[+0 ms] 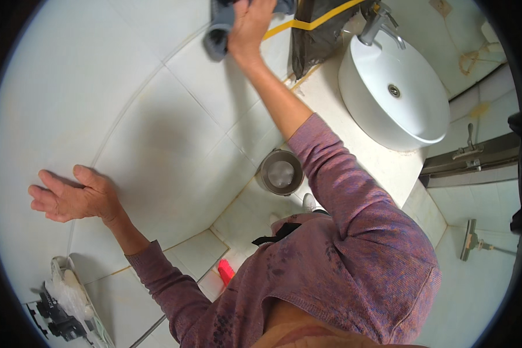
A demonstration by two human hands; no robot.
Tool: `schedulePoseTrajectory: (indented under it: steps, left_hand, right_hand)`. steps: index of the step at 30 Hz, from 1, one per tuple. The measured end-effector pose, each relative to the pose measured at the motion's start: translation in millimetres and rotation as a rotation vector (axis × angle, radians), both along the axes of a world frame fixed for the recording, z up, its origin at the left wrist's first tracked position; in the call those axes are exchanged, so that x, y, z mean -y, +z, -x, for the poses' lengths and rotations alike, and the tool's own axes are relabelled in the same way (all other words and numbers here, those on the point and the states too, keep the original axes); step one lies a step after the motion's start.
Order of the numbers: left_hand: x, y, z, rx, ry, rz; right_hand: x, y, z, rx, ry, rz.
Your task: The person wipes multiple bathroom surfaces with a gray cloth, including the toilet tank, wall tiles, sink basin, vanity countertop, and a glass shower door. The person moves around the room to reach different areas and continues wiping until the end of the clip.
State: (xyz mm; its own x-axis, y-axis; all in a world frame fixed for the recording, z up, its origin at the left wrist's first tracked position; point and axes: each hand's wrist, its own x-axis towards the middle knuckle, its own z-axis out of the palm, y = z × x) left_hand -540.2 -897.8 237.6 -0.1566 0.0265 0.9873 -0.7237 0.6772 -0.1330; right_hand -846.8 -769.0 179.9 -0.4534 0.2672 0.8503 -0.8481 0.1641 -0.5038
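Observation:
At the top of the head view, my right hand (pixel 251 28) holds a dark grey cloth (pixel 219 37) against the white tiled wall (pixel 174 117). Part of that cloth bulges out in a rolled fold beside my wrist; the upper part is cut off by the frame's edge. My left hand (pixel 76 195) is far to the left, at the same wall, with thumb and fingers spread and nothing in it. Its fingertips appear to rest on the tiles.
A white basin (pixel 396 91) with a metal tap (pixel 380 28) stands on a pale counter (pixel 374 167). Beside it hangs black plastic (pixel 317 43). A bucket with cloudy water (pixel 282 172) is on the floor. A wall rack (pixel 76 296) is lower left, a squeegee (pixel 470 241) right.

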Motion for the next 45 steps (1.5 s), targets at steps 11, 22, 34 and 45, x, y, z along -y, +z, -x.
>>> schedulePoseTrajectory:
  steps: [11, 22, 34, 45]
  left_hand:
    - [5.8, 6.6, 2.0, -0.001, -0.052, 0.118]
    - [7.3, 9.3, 4.0, 0.04, -0.107, 0.139]
    - [23.5, 10.0, -4.1, 0.16, -0.131, 0.369]
    - [34.4, 4.9, -3.4, 0.084, -0.108, 0.354]
  right_hand:
    - [-1.9, -135.6, -117.5, -0.061, 0.39, -0.69]
    - [-8.2, -257.0, -96.9, 0.645, 0.169, -0.055]
    - [35.6, -232.5, -237.3, 2.111, 1.161, 0.071]
    - [-13.1, -70.2, -159.6, 0.771, 1.402, -0.058]
